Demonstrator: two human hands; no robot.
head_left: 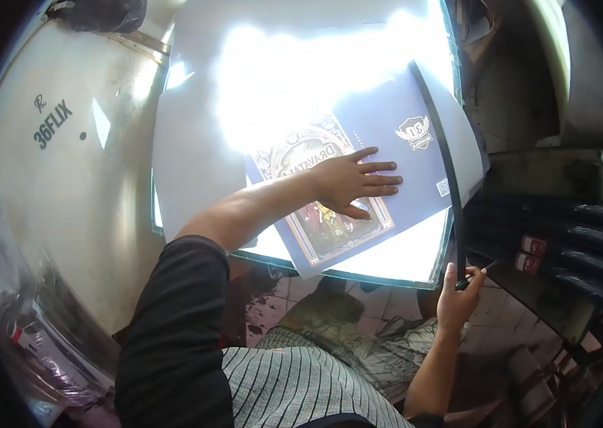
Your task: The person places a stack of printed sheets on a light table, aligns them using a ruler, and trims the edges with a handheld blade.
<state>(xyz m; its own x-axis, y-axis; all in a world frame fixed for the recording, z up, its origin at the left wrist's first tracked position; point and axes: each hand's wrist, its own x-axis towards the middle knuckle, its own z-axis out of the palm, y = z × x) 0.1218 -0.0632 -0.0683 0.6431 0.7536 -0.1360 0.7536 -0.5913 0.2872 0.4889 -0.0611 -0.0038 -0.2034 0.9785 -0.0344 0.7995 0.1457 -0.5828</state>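
Note:
A dark blue printed sheet [401, 100] with a framed coloured picture and a pale winged emblem lies at a slant on a brightly lit glass-topped table [408, 264]. My left hand [358, 182] rests flat on the sheet, fingers spread and pointing right. Across the sheet's right part runs a long thin black ruler-like strip [444, 157]. At its near end, just past the table's edge, my right hand [456, 296] is closed, thumb and fingers on either side of the strip. A small dark piece shows between those fingers; its kind I cannot make out.
Larger pale sheets [191, 150] lie under the blue one, overhanging on the right. A large whitish board [66, 171] with dark lettering stands at left. Several dark wrapped rolls [565, 235] lie at right. Clear plastic-wrapped material [52, 349] is at lower left.

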